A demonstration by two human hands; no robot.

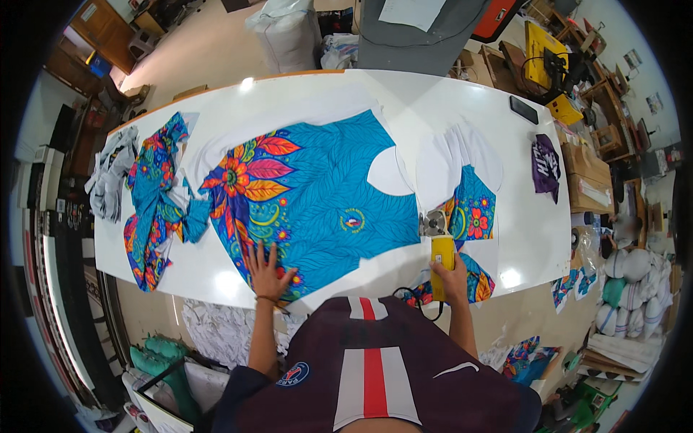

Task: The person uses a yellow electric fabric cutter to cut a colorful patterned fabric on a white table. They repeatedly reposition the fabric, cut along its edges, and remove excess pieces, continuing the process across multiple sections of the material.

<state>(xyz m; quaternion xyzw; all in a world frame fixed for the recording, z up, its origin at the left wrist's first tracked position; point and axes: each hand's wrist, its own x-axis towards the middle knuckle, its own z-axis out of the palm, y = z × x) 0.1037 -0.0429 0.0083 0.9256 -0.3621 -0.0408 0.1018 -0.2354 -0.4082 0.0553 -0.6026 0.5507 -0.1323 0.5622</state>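
Note:
A large turquoise printed fabric panel [325, 173] with a leaf pattern and bright flowers lies flat on the white table [530, 238]. My left hand [268, 276] presses on its lower left part, fingers spread. My right hand [452, 278] grips the yellow body of an electric rotary fabric cutter [442, 254]. The cutter's metal head stands at the panel's right edge, between it and a smaller floral fabric piece [476, 213]. Another floral piece [478, 280] lies beside my right hand, at the near table edge. The cutter's black cord loops left of its handle.
Crumpled floral cloth [153, 195] and grey-white scraps [112, 173] lie at the table's left. A black phone [524, 110] and purple cloth [546, 167] are at the right. White sacks [285, 35] and a grey machine [411, 43] stand beyond the far edge.

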